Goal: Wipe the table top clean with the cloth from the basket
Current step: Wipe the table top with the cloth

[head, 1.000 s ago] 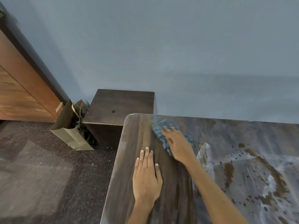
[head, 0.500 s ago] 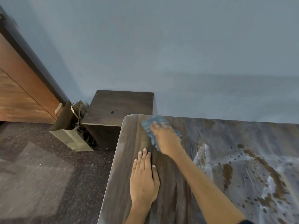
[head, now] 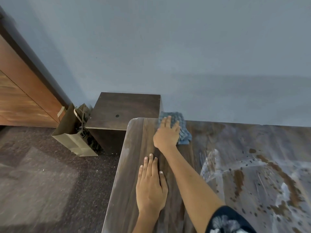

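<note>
A blue checked cloth (head: 182,130) lies at the far left corner of the wooden table top (head: 139,148), up against the wall. My right hand (head: 166,133) presses flat on the cloth with straight fingers, covering its left part. My left hand (head: 150,184) rests flat on the table nearer to me, close to the left edge. Brown stains and whitish smears (head: 262,179) mark the right part of the table top. No basket is in view.
A dark wooden cabinet (head: 124,111) stands on the floor just beyond the table's left corner. A paper bag (head: 74,135) leans beside it, near a wooden door (head: 18,91). A blue wall (head: 185,56) runs along the table's far edge. Dark carpet (head: 50,182) covers the floor at left.
My right hand has pushed the cloth away from me, up to the table's far edge near the left corner. My left hand has stayed flat on the table.
</note>
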Demonstrator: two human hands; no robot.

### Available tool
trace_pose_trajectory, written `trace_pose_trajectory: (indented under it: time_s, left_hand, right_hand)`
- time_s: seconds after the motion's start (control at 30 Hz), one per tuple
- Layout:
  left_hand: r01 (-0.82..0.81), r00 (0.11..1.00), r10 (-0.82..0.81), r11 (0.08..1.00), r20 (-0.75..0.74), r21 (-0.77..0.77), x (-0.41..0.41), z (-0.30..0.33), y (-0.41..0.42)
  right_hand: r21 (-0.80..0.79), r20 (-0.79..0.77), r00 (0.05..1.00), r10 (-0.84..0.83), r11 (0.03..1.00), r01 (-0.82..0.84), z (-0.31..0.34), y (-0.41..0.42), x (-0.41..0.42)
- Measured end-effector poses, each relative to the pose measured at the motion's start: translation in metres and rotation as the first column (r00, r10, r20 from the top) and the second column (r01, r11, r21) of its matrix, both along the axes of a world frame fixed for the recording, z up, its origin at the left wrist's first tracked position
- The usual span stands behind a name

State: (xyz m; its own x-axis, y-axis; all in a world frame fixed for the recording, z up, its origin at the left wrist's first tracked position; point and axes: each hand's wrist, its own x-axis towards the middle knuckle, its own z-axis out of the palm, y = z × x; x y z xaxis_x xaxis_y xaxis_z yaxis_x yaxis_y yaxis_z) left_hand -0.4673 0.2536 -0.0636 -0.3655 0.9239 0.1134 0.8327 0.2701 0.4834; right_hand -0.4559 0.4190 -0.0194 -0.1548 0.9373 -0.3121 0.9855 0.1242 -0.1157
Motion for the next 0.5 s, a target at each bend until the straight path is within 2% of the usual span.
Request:
trace_pose_trajectory:
  time_s: [0.07,0.13,0.23,0.3,0.4,0.5]
  left_hand:
    - [-0.006,1.0,0.006,1.0,-0.004,0.013,0.0,0.001,0.001]
    - [-0.008,1.0,0.008,1.0,-0.011,0.013,0.001,0.003,0.001]
    - [0.007,1.0,-0.007,1.0,-0.013,0.004,0.0,0.003,0.0]
    - [-0.001,1.0,0.001,1.0,-0.016,0.006,-0.001,0.001,0.0]
    - [-0.014,1.0,0.014,1.0,-0.021,0.009,0.0,0.003,0.001]
    - [-0.017,0.999,0.017,1.0,-0.027,0.016,0.001,0.003,0.0]
  right_hand:
    - [0.069,-0.086,0.974,0.208,0.977,-0.203,-0.002,0.003,0.0]
    - [0.107,-0.152,0.9,0.409,0.912,-0.396,-0.001,-0.001,0.006]
    - [0.154,-0.209,0.793,0.572,0.821,-0.551,-0.007,-0.025,0.03]
    - [0.208,-0.208,0.822,0.53,0.845,-0.492,-0.017,-0.039,0.059]
    - [0.241,-0.158,0.944,0.291,0.938,-0.249,-0.023,-0.035,0.095]
    - [0.24,-0.145,0.981,0.128,0.967,-0.091,-0.022,-0.007,0.096]
